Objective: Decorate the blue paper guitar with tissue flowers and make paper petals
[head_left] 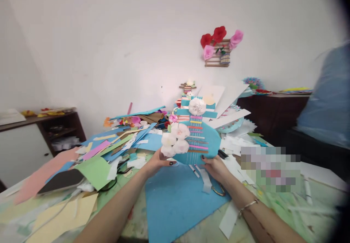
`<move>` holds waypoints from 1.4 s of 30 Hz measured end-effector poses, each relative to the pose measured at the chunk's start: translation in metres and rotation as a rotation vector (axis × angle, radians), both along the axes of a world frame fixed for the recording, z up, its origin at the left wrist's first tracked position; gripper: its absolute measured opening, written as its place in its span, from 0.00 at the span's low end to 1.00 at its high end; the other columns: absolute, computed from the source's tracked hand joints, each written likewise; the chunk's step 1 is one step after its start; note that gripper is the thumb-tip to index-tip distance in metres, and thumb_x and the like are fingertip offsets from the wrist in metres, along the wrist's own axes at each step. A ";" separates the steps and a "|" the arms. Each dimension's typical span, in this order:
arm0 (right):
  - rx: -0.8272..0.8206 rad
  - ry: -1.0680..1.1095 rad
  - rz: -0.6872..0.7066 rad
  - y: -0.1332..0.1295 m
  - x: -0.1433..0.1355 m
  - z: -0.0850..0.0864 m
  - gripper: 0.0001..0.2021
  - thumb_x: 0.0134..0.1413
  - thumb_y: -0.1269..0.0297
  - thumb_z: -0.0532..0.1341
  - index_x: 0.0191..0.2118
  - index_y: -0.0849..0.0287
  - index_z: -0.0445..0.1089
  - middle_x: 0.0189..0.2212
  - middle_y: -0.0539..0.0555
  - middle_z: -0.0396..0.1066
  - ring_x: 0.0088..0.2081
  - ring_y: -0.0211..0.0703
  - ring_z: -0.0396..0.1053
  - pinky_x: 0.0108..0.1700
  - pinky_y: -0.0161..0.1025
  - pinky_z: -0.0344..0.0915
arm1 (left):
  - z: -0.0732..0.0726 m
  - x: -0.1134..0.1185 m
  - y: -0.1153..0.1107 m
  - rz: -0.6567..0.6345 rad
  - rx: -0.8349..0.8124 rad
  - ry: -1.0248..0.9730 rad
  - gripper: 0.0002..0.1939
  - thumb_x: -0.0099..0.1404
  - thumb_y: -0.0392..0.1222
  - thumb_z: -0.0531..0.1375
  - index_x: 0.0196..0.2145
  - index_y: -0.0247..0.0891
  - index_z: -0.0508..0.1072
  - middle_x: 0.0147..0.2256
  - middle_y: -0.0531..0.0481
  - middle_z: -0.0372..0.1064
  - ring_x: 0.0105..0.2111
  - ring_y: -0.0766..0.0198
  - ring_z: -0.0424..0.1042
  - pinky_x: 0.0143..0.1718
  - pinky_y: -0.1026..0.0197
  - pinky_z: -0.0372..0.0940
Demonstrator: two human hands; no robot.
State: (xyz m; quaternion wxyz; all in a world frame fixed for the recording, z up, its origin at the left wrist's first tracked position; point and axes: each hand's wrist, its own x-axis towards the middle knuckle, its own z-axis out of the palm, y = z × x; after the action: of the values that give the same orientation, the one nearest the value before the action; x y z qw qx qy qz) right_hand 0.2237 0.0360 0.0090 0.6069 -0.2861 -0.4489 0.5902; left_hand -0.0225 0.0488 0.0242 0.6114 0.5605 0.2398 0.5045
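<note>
A blue guitar-shaped paper craft point(213, 139) stands upright between my hands, its broad lower end towards me. Colored strips and thin pale strings run up its middle, and white paper flowers point(175, 141) cover its left side, with another near the top. My left hand point(160, 161) grips the lower left edge, thumb in front. At the lower right edge my right hand point(214, 165) pinches it between thumb and fingers; the fingers behind are partly hidden. Beneath it lies a blue sheet point(175, 203) with small paper strips point(203, 179) and scissors, whose metallic handle point(218, 190) shows beside my right wrist.
Paper scraps crowd both sides, among them a green sheet point(94, 172) and a cream sheet point(65, 214). A dark flat device point(61, 179) lies left, near a white cable. Red and pink flowers decorate a wall rack point(217, 55). A person's blue sleeve point(325, 93) is at right.
</note>
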 end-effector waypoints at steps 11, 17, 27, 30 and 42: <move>0.036 -0.141 -0.159 0.008 0.009 -0.003 0.23 0.35 0.65 0.70 0.42 0.57 0.69 0.37 0.53 0.77 0.41 0.51 0.74 0.45 0.48 0.69 | -0.022 0.000 0.019 0.356 0.073 0.094 0.25 0.36 0.28 0.70 0.35 0.36 0.74 0.33 0.49 0.76 0.34 0.57 0.73 0.37 0.58 0.67; -0.024 -0.226 -0.149 0.007 0.020 0.006 0.17 0.32 0.65 0.71 0.33 0.59 0.71 0.29 0.53 0.77 0.32 0.48 0.75 0.38 0.44 0.71 | -0.020 -0.001 0.021 0.368 0.094 0.166 0.24 0.35 0.29 0.70 0.35 0.35 0.73 0.32 0.48 0.76 0.32 0.57 0.73 0.34 0.59 0.68; 0.016 -0.304 -0.240 0.011 0.020 0.000 0.19 0.31 0.60 0.70 0.34 0.60 0.71 0.29 0.54 0.77 0.32 0.51 0.75 0.36 0.46 0.72 | -0.011 -0.022 0.032 0.577 0.230 0.341 0.16 0.39 0.33 0.65 0.30 0.32 0.72 0.28 0.48 0.73 0.30 0.56 0.73 0.36 0.51 0.70; 0.060 -0.348 -0.316 0.010 0.018 -0.001 0.18 0.34 0.59 0.68 0.36 0.60 0.71 0.31 0.55 0.77 0.34 0.52 0.75 0.36 0.45 0.72 | 0.005 -0.027 0.023 0.859 0.342 0.301 0.17 0.51 0.37 0.60 0.41 0.34 0.70 0.39 0.43 0.70 0.42 0.54 0.70 0.48 0.47 0.64; 0.241 -0.623 -0.689 0.003 0.018 0.005 0.11 0.41 0.59 0.64 0.32 0.59 0.75 0.28 0.51 0.75 0.35 0.49 0.71 0.40 0.39 0.63 | 0.103 0.058 -0.043 1.204 0.996 0.230 0.35 0.53 0.41 0.65 0.56 0.41 0.57 0.55 0.39 0.54 0.55 0.52 0.57 0.46 0.53 0.66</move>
State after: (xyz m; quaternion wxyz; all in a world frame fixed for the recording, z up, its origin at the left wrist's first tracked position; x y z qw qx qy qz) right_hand 0.2417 0.0390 0.0144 0.6325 -0.5092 -0.5538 0.1844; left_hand 0.0354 0.0060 0.1272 -0.1186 0.5908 0.3097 0.7356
